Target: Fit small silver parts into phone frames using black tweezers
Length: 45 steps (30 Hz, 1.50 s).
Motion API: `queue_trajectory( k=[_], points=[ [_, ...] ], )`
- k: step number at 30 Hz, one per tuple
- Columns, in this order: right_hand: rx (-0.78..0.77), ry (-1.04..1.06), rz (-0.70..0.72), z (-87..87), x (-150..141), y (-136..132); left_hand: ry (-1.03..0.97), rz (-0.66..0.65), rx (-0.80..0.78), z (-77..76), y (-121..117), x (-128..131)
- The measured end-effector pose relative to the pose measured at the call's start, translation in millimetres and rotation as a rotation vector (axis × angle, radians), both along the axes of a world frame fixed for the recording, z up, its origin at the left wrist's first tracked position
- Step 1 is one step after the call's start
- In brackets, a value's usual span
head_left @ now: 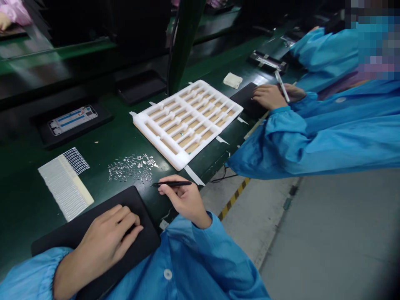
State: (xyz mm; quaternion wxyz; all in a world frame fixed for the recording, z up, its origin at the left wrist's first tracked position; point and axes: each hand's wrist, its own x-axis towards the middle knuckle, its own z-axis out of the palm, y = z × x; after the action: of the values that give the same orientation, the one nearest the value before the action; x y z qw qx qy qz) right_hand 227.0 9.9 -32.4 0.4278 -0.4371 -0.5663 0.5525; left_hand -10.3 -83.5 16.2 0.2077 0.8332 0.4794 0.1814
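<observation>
Right hand (184, 204) has fingers closed on black tweezers (171, 183), tips just beside scattered small metal parts (133, 168) on the green surface (96, 166), near a white foam tray (156, 139). Left hand (111, 237) rests on a black pad (70, 235), fingers open, holding nothing.

Green workbench (93, 162): white foam tray (187, 123), loose metal parts (133, 167), black mat (139, 204)

"What sort of place is this?"

"A factory electronics line: long green bench (28, 187), blue smocks (328, 146), a foam tray (156, 143), a phone frame (72, 120), tiny metal parts (133, 168)."
</observation>
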Motion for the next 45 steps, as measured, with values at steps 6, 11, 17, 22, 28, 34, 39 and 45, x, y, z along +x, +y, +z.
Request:
queue_trajectory(
  k=[6,11,17,22,28,34,39,45],
  points=[
    [-0.003,0.064,-0.186,-5.4,-5.9,-2.1,-0.019,-0.015,0.022,-0.2,1.4,0.7],
    [0.088,-0.047,-0.274,-7.5,-13.4,9.7,-0.023,-0.020,0.026,-1.1,1.3,0.7],
    [0.176,-0.124,-0.255,-9.4,-13.8,17.6,-0.027,-0.014,0.025,-1.0,0.6,0.0],
    [0.177,-0.115,-0.244,-9.2,-14.2,18.8,-0.031,-0.006,0.000,-1.4,0.5,0.2],
    [0.140,-0.064,-0.262,-8.0,-14.7,20.4,-0.012,0.027,0.009,-3.6,0.3,-1.8],
    [0.026,0.033,-0.238,-3.8,-12.2,18.8,0.133,0.076,0.178,-1.9,5.5,-1.0],
    [-0.114,0.100,-0.001,0.8,-10.7,19.5,0.270,0.009,0.195,7.2,21.2,1.1],
    [-0.173,0.086,0.110,3.5,-9.5,27.1,0.352,0.070,0.190,4.2,49.2,7.1]
  ],
)
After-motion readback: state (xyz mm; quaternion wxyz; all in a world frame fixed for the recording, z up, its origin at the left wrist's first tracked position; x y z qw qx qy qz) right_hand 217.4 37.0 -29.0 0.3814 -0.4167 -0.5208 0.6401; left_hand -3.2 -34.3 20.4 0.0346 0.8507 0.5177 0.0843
